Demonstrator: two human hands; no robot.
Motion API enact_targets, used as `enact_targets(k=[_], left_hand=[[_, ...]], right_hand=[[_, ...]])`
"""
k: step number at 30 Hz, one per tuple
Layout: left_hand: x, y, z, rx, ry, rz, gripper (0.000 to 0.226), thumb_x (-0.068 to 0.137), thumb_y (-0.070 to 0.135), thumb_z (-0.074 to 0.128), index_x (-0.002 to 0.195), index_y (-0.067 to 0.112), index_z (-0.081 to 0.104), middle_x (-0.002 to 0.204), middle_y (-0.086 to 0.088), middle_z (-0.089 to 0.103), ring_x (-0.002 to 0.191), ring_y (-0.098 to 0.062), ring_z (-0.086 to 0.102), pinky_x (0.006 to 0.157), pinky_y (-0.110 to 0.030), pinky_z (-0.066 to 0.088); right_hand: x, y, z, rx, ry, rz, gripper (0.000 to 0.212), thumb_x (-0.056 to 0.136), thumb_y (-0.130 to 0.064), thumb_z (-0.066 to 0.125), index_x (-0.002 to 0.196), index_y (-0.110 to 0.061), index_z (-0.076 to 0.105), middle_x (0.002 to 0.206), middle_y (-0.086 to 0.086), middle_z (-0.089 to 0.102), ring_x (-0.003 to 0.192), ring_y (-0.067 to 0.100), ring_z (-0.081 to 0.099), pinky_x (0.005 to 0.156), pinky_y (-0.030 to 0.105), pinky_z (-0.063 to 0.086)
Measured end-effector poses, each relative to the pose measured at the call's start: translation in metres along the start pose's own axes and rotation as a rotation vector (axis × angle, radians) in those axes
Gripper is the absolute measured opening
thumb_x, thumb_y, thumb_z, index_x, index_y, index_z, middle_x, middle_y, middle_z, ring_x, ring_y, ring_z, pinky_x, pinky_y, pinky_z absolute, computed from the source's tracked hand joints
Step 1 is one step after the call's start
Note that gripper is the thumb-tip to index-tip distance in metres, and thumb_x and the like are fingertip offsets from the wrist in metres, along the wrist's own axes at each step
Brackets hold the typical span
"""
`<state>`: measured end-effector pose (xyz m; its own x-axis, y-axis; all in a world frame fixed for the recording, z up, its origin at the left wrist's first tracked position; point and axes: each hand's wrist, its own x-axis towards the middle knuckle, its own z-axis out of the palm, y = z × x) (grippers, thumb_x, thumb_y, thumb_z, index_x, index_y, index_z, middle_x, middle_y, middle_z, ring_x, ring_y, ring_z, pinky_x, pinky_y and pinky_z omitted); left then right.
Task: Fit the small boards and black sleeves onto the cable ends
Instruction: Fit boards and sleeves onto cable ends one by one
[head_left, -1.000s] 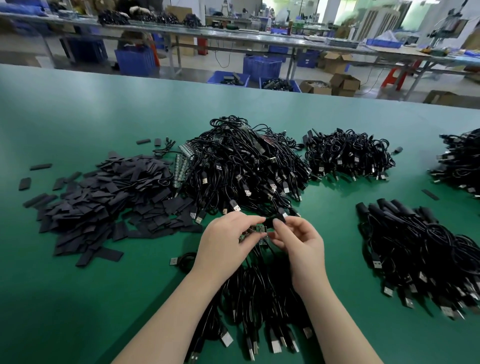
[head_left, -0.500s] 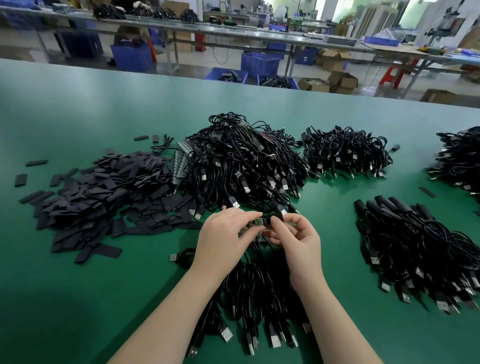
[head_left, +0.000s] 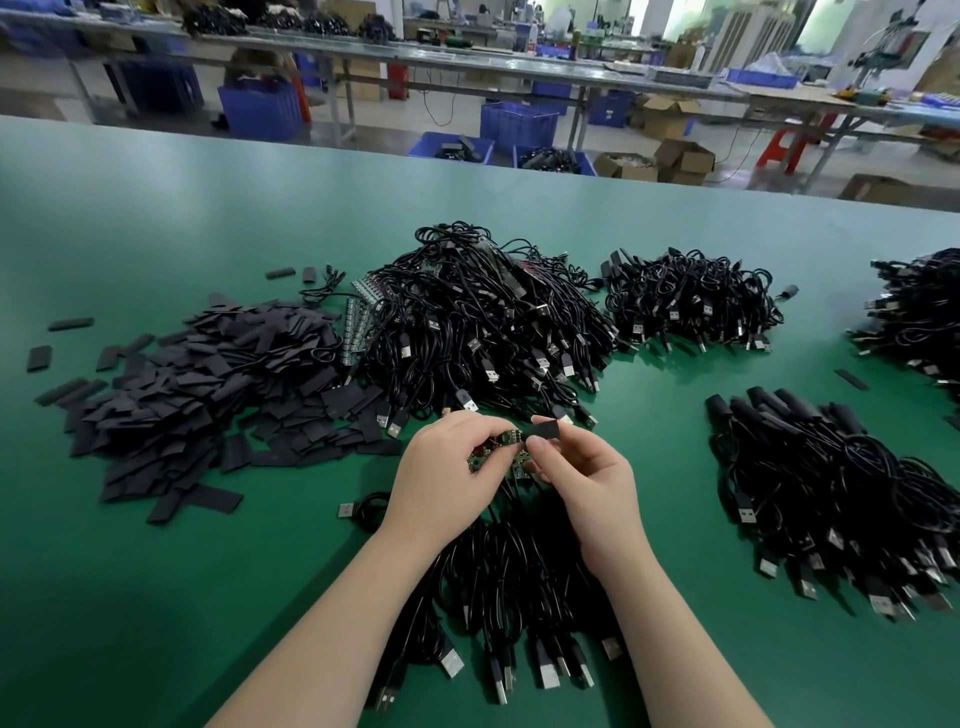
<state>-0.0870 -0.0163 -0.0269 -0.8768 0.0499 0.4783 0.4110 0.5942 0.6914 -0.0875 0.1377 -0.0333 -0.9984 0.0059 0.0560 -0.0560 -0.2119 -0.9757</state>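
My left hand (head_left: 452, 462) grips small green boards (head_left: 503, 440) on cable ends, the cables hanging down under both hands. My right hand (head_left: 587, 467) pinches a flat black sleeve (head_left: 544, 431) between thumb and forefinger, its end touching the top board. A bundle of black USB cables (head_left: 509, 597) lies beneath my wrists. To the left spreads a heap of loose black sleeves (head_left: 208, 384). A strip of spare boards (head_left: 356, 322) lies between that heap and the big cable pile (head_left: 483, 322).
More cable piles lie at the back right (head_left: 691, 301), far right (head_left: 919, 306) and a sleeved pile at the right (head_left: 831, 483). The green table (head_left: 156, 597) has bare surface at the front left. Blue crates and benches stand beyond the far edge.
My hands have stayed close together over the bundle. The right hand's sleeve now shows more plainly against the board's end. The camera view tilted slightly.
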Motion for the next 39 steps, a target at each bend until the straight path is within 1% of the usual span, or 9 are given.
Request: enact_targets(k=[8,15,20,22,25,27,33,36,39], left_hand=[[0.000,0.003,-0.002,0.006,-0.033,-0.001,0.017,0.085,0.030,0.060,0.095,0.023,0.073,0.086,0.020,0.064,0.086,-0.001,0.060,0.082,-0.036,0.051],[0.001,-0.001,-0.001,-0.003,-0.029,-0.020,0.011,0.089,0.021,0.066,0.098,0.022,0.072,0.091,0.018,0.065,0.089,-0.002,0.060,0.082,-0.033,0.051],[0.001,0.000,0.000,-0.006,-0.042,-0.025,0.018,0.088,0.031,0.061,0.099,0.022,0.072,0.092,0.018,0.065,0.090,-0.002,0.060,0.084,-0.036,0.051],[0.000,-0.001,0.000,-0.007,-0.052,-0.024,0.018,0.089,0.031,0.061,0.100,0.022,0.072,0.093,0.017,0.065,0.091,-0.002,0.060,0.084,-0.035,0.051],[0.000,-0.003,0.000,-0.008,-0.042,-0.030,0.013,0.090,0.024,0.064,0.100,0.021,0.072,0.095,0.016,0.066,0.092,-0.003,0.060,0.084,-0.036,0.051],[0.000,-0.004,0.000,-0.011,-0.047,-0.037,0.014,0.089,0.023,0.063,0.101,0.022,0.071,0.096,0.017,0.066,0.093,-0.003,0.060,0.085,-0.036,0.051],[-0.001,-0.006,0.001,-0.046,-0.078,-0.090,0.025,0.089,0.039,0.066,0.114,0.039,0.066,0.108,0.024,0.063,0.106,0.007,0.055,0.091,-0.017,0.046],[-0.001,-0.007,0.003,-0.063,-0.088,-0.134,0.031,0.086,0.039,0.068,0.116,0.043,0.064,0.109,0.022,0.064,0.105,0.008,0.055,0.091,-0.017,0.047],[-0.001,-0.008,0.003,-0.073,-0.079,-0.149,0.023,0.087,0.037,0.067,0.110,0.041,0.066,0.105,0.024,0.066,0.102,0.007,0.058,0.090,-0.020,0.050]], right_hand=[[-0.001,-0.001,0.000,-0.065,0.031,-0.014,0.016,0.084,-0.010,0.077,0.081,-0.026,0.078,0.080,-0.001,0.074,0.076,0.011,0.068,0.070,0.019,0.054],[-0.002,-0.002,0.001,0.003,0.018,-0.007,0.023,0.085,-0.007,0.075,0.087,-0.029,0.079,0.085,-0.006,0.076,0.077,0.006,0.069,0.072,0.017,0.054],[-0.002,-0.004,0.000,0.043,0.043,-0.004,0.009,0.077,-0.019,0.079,0.080,-0.027,0.077,0.072,-0.006,0.071,0.067,0.009,0.068,0.067,0.018,0.054],[-0.002,-0.004,-0.001,0.039,0.052,-0.007,0.010,0.078,-0.018,0.079,0.076,-0.027,0.077,0.069,-0.007,0.070,0.066,0.010,0.068,0.067,0.018,0.054],[-0.002,-0.003,-0.001,-0.004,0.020,-0.002,0.021,0.084,-0.008,0.076,0.084,-0.029,0.079,0.080,-0.003,0.075,0.073,0.008,0.069,0.070,0.017,0.053],[-0.003,-0.003,0.001,-0.067,-0.018,-0.005,0.019,0.084,-0.009,0.077,0.088,-0.027,0.080,0.083,0.000,0.076,0.077,0.008,0.070,0.072,0.017,0.053],[0.000,-0.003,-0.002,0.010,0.086,0.024,0.013,0.085,-0.016,0.077,0.076,-0.025,0.077,0.073,0.000,0.072,0.069,0.009,0.065,0.067,0.019,0.052],[0.001,-0.003,-0.003,0.052,0.120,0.043,0.011,0.086,-0.017,0.076,0.077,-0.025,0.078,0.076,-0.001,0.072,0.075,0.012,0.068,0.068,0.020,0.052],[0.000,-0.004,-0.001,0.044,0.090,0.007,0.014,0.086,-0.012,0.075,0.081,-0.025,0.079,0.076,-0.001,0.073,0.074,0.010,0.070,0.066,0.017,0.051]])
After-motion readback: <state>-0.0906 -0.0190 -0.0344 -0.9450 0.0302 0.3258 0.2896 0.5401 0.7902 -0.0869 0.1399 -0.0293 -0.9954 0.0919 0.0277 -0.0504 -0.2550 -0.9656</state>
